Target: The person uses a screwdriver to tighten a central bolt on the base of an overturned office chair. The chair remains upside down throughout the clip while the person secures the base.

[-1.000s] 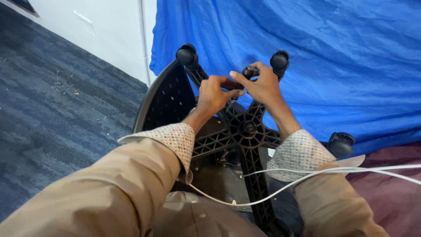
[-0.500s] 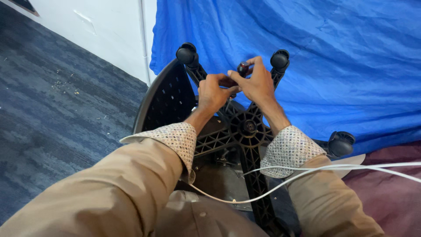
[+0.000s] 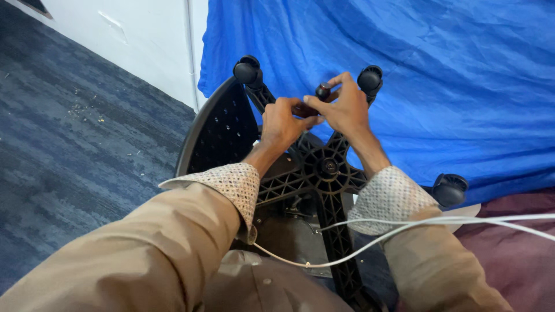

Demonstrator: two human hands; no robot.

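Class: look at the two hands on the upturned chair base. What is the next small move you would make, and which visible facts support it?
Probably press the small dark caster down into its arm of the black star base. Both the left hand and right hand pinch it there, while other arms already carry a fitted caster. Its seating is hidden.

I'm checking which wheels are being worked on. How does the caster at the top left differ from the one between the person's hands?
The top-left caster stands free and fully visible; the middle caster is half hidden, pinched by the right hand with the left hand beside it. The first looks larger. Both are black and sit at arm ends of the chair base.
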